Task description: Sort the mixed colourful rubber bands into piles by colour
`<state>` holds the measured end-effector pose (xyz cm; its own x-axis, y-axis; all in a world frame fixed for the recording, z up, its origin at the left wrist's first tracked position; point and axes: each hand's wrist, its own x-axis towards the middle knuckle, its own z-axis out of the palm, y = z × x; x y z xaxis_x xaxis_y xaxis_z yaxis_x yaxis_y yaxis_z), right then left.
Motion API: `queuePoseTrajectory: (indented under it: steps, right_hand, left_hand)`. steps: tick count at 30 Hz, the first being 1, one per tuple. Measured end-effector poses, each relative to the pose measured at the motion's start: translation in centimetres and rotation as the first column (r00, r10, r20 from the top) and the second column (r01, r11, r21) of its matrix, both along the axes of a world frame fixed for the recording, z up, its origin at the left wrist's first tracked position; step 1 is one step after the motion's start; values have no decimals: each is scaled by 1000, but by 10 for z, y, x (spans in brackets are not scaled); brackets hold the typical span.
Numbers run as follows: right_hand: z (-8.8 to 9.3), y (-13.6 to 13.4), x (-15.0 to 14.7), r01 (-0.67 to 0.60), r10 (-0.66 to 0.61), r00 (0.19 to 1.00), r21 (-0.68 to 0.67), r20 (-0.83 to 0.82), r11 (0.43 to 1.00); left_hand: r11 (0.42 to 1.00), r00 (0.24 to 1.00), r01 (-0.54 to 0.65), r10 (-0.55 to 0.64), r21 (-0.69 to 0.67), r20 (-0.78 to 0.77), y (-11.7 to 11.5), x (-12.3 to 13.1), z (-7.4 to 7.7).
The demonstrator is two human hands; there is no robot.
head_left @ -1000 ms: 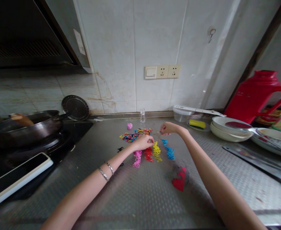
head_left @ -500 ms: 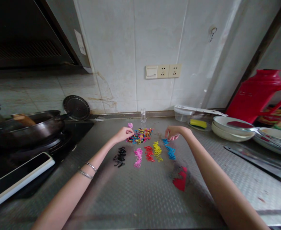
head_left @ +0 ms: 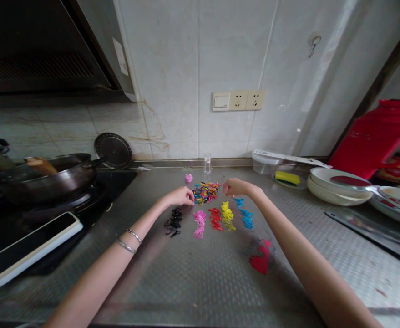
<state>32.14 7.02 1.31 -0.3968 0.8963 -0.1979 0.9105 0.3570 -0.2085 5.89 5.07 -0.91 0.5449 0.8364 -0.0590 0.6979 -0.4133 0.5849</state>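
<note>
A mixed heap of small coloured rubber bands (head_left: 206, 192) lies on the metal counter. My left hand (head_left: 181, 196) touches its left edge, thumb and fingertips pinched together; whatever they hold is too small to make out. At the heap's right edge is my right hand (head_left: 235, 187), its fingers curled inward and their tips partly hidden. In front are single-colour piles of black bands (head_left: 174, 221), pink bands (head_left: 199, 224), red bands (head_left: 215, 218), yellow bands (head_left: 227, 216) and blue bands (head_left: 246, 218). A few blue bands (head_left: 238, 202) sit just below my right hand.
Behind the heap stand a small clear bottle (head_left: 207, 164) and a pink clump (head_left: 188, 178). A pan (head_left: 63, 175) on the stove and a white-edged device (head_left: 32, 250) are at left. Bowls (head_left: 332, 187), a sponge (head_left: 287, 178) and a red thermos (head_left: 370, 136) occupy the right.
My right hand has moved left, from the blue bands to the right edge of the mixed heap. My left hand has shifted slightly down and toward the heap's near-left edge. The view has shifted slightly.
</note>
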Motion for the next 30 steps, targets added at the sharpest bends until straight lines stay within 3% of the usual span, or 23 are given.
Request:
queuePoseTrajectory:
  steps: [5, 12, 18, 23, 30]
  right_hand:
    - [-3, -3, -10, -68, 69, 997, 25, -23, 997]
    - [-9, 8, 1, -58, 60, 996, 19, -70, 998]
    - [7, 6, 16, -17, 20, 992, 27, -123, 999]
    - [21, 2, 30, 37, -31, 986, 32, -165, 999]
    - [25, 4, 45, 85, -72, 972, 47, -225, 995]
  left_hand:
    - [999, 997, 30, -27, 43, -76, -2, 0, 1]
    - [998, 997, -1, 5, 61, -77, -6, 3, 1]
    - [998, 999, 45, -46, 41, 24, -8, 7, 12]
    - [995, 994, 47, -56, 88, 97, -5, 31, 15]
    - [974, 989, 22, -54, 226, 135, 20, 81, 8]
